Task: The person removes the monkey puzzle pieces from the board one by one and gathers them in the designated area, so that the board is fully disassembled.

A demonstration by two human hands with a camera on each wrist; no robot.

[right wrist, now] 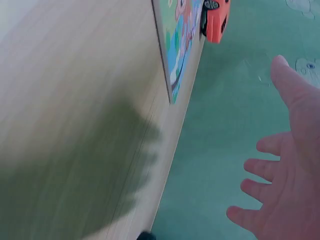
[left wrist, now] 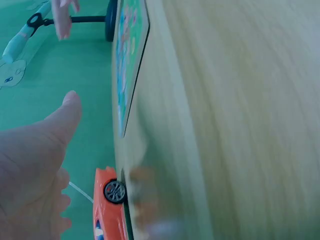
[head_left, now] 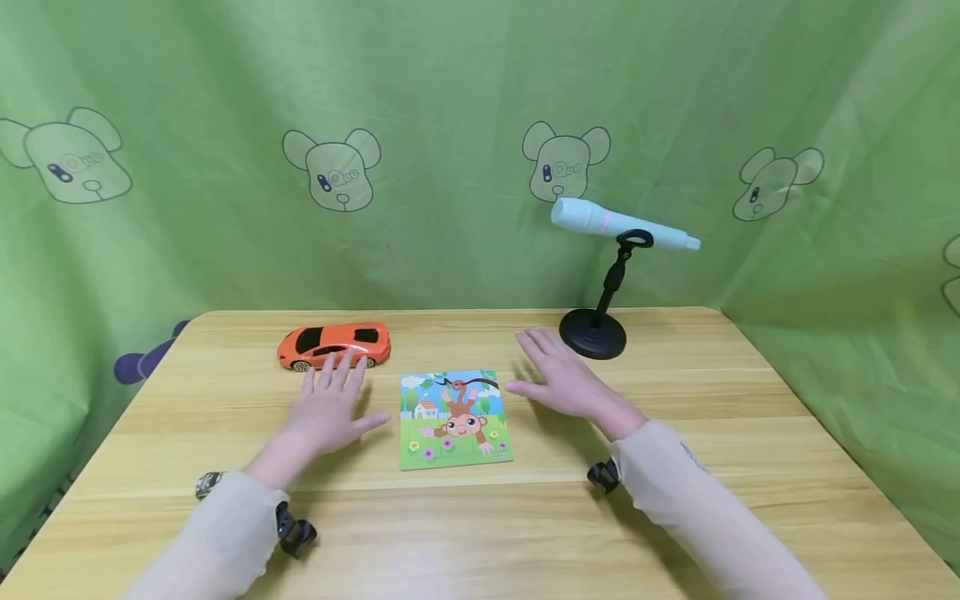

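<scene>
in the head view, the monkey puzzle (head_left: 457,417) is lying flat; i am hovering my left hand (head_left: 327,417) left of it and my right hand (head_left: 562,379) right of it, gripping nothing. in the left wrist view, the orange toy sports car (left wrist: 105,210) is sitting left of the puzzle. in the right wrist view, my right hand is spreading wide; i am seemingly just poising, any grip calling for lowering and curling fingers.

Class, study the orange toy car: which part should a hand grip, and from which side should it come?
The orange toy car is probably best gripped mid-body from above, thumb on the near flank, fingers over the far one. It stands on its wheels, its long body lying left to right, so its narrower width suits the grasp. The left hand is nearer.
</scene>
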